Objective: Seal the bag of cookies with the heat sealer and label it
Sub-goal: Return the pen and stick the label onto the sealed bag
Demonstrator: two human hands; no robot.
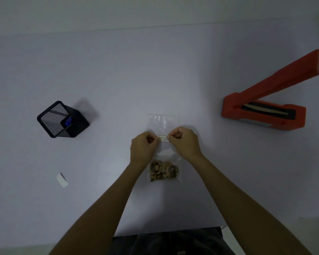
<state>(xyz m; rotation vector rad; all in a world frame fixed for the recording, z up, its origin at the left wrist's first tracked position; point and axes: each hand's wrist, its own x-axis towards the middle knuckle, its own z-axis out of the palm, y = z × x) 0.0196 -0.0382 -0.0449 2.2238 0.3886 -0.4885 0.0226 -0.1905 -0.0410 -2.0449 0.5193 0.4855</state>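
A clear plastic bag (pixel 163 122) lies flat on the white table in front of me, with several brown cookies (pixel 163 171) in its near end. A small white label (pixel 163 138) with writing spans the bag's middle. My left hand (pixel 144 146) pinches the label's left end and my right hand (pixel 184 142) pinches its right end, both over the bag. The orange heat sealer (pixel 265 107) stands at the right with its arm raised.
A black mesh pen holder (pixel 63 119) with a blue-capped pen stands at the left. A small white strip of paper (pixel 62 180) lies at the near left. The table's near edge runs just above my lap.
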